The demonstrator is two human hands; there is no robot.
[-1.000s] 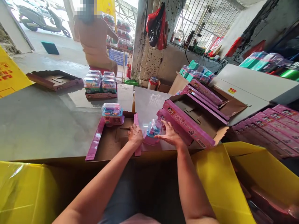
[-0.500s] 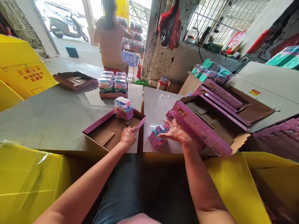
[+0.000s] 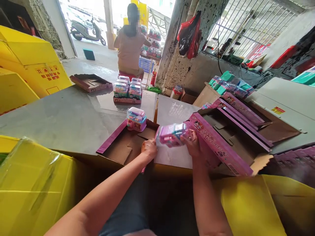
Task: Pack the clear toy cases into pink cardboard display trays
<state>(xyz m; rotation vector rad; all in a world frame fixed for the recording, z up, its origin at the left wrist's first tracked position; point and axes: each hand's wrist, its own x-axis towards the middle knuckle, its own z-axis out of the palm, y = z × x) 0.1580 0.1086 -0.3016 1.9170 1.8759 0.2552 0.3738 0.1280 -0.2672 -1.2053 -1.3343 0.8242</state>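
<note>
The right hand has its grip closed around a pink-and-blue clear-lidded plastic case above the grey worktop, while the left hand grasps the near right side of an open brown-and-pink cardboard tray holding a similar case.

Looks out from a single head-worn camera, forward and down across the near edge of the desk. Takes in the lap at bottom centre, plus the left forearm and right forearm, all very close to the lens. Places the left grip and right grip around mid-frame, farther off. Reaches well past the desk to a scooter, upper left, and a barred window, upper right.
</note>
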